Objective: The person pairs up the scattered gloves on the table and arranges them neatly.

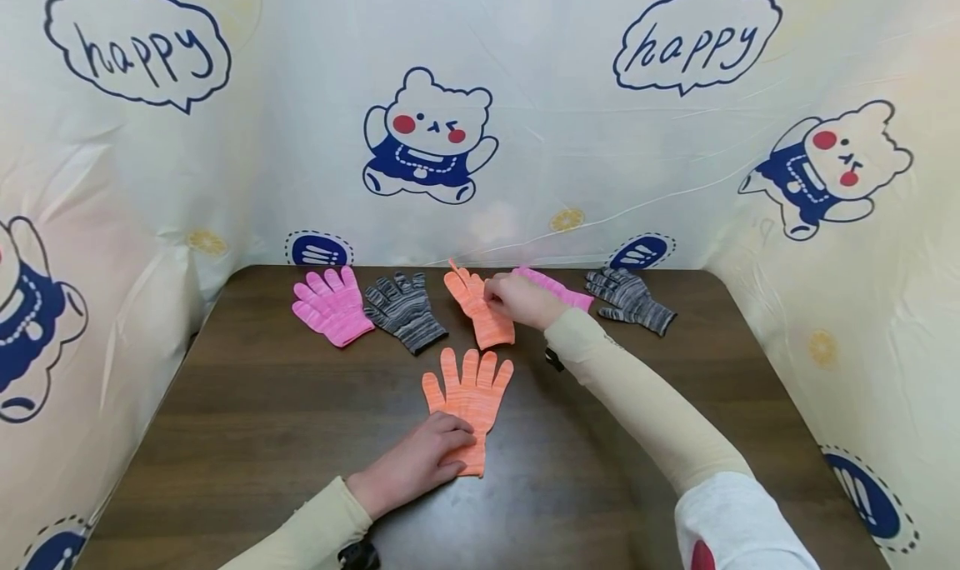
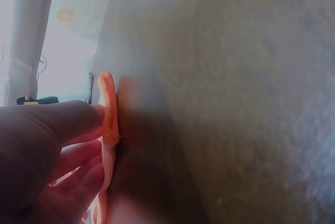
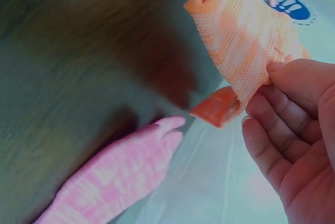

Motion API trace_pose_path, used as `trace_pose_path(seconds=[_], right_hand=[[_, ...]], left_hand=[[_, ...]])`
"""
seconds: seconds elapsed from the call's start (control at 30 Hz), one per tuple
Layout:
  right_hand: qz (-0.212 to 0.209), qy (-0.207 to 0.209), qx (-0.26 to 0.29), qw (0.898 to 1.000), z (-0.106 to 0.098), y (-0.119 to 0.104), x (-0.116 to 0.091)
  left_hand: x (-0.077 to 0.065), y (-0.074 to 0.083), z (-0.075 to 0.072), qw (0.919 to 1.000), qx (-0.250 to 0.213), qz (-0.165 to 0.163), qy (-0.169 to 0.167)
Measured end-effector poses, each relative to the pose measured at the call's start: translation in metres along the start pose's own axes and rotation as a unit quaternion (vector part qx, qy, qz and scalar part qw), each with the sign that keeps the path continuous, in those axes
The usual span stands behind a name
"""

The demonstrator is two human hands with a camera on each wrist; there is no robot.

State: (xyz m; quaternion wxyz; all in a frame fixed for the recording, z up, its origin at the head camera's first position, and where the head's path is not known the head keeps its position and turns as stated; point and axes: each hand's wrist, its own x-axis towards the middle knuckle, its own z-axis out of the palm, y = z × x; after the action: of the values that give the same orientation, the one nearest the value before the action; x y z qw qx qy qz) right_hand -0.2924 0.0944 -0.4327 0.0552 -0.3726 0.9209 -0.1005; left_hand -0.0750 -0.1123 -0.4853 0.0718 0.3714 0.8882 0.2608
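Note:
In the head view, an orange knit glove (image 1: 471, 397) lies flat near the middle of the table, its fingers towards the back. My left hand (image 1: 418, 463) rests on its lower part near the cuff; the left wrist view shows the thumb against the glove's edge (image 2: 109, 111). Farther back, my right hand (image 1: 525, 301) pinches a second orange glove (image 1: 483, 316) between thumb and fingers. In the right wrist view, this glove (image 3: 235, 41) is raised off the table at the pinch. A pink glove (image 1: 555, 285) lies just right of it, partly hidden by the right hand.
Along the back of the brown table (image 1: 285, 437) lie another pink glove (image 1: 332, 307) and a grey glove (image 1: 408, 313) at the left. A second grey glove (image 1: 633, 299) lies at the back right. A printed curtain (image 1: 547, 137) hangs behind and at both sides.

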Motion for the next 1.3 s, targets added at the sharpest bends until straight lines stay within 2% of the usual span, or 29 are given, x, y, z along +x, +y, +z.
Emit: trace_pose_path(seconds=[0.2,0.37,0.53,0.77,0.93,1.17,1.3], right_hand=[[0.011,0.002,0.020,1.000,-0.009,-0.006,-0.007],[0.008,0.006,0.028,1.000,-0.014,-0.016,-0.016],[-0.008,0.009,0.019,1.000,-0.017,-0.026,-0.026],[-0.048,0.015,-0.009,0.999,-0.017,-0.037,-0.040],[-0.044,0.011,-0.002,0.999,-0.020,-0.045,-0.049],[-0.046,0.024,-0.034,0.998,-0.021,-0.052,-0.060],[-0.049,0.031,-0.030,0.998,-0.023,-0.056,-0.068]], left_hand=[[0.001,-0.001,0.003,1.0000,0.002,0.000,-0.004],[0.000,-0.001,0.006,0.9999,0.006,0.008,0.005],[-0.002,-0.002,0.009,0.9997,0.002,0.020,0.016],[-0.003,-0.004,0.011,0.9997,0.009,0.018,0.011],[-0.002,-0.004,0.010,0.9997,0.009,0.021,0.008],[-0.001,-0.004,0.009,0.9997,0.011,0.022,0.006],[0.000,-0.004,0.008,0.9997,0.014,0.020,0.004]])
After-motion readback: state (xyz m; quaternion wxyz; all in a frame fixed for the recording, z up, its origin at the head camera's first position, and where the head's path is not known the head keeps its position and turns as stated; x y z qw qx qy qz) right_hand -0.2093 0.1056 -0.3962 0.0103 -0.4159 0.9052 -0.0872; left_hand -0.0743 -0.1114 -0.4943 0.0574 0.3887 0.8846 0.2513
